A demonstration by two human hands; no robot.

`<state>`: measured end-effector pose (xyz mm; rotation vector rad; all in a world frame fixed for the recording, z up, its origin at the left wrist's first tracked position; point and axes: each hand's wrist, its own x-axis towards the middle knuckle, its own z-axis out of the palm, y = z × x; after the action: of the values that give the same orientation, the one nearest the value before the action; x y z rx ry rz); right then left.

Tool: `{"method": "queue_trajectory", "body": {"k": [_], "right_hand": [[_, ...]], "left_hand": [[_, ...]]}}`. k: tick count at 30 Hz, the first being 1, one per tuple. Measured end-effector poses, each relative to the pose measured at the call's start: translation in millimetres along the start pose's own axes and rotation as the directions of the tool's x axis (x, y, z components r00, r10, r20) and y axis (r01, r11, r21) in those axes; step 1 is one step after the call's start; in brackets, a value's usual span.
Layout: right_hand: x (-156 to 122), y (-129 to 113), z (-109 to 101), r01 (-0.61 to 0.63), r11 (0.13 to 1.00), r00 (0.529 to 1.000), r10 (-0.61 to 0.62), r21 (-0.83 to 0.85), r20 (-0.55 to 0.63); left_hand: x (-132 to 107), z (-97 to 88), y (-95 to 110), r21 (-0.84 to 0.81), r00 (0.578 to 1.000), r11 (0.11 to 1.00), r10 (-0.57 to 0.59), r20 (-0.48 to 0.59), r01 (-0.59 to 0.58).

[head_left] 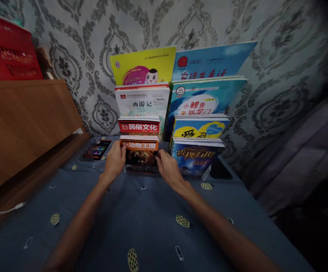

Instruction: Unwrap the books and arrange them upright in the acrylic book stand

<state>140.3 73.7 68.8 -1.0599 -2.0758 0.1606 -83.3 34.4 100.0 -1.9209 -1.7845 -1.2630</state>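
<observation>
While the left hand (115, 156) grips the book (141, 158), the right hand (170, 166) mirrors it.

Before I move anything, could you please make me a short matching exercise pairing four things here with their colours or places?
Things:
1. Basket
2. Left hand
3. Cable
4. Right hand

Colours or places:
A. At the right edge of the lion book
B. White
C. Red
D. At the left edge of the lion book

Right pairs: 1-C, 2-D, 3-B, 4-A.
</observation>
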Motion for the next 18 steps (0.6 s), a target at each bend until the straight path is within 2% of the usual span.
{"method": "queue_trajectory", "body": {"k": [9, 18], "right_hand": [[0, -1, -6, -0.004, 1.0, 0.999, 0.003, 0.007, 0.038], [0, -3, -9, -0.008, 1.0, 0.998, 0.008, -0.003, 0.056]], "left_hand": [[6, -12.8, -6, -0.024, 0.993, 0.999, 0.045, 0.108, -0.043], [7, -25.6, -4, -0.078, 0.975, 0.995, 0.076, 0.207, -0.061]]}}
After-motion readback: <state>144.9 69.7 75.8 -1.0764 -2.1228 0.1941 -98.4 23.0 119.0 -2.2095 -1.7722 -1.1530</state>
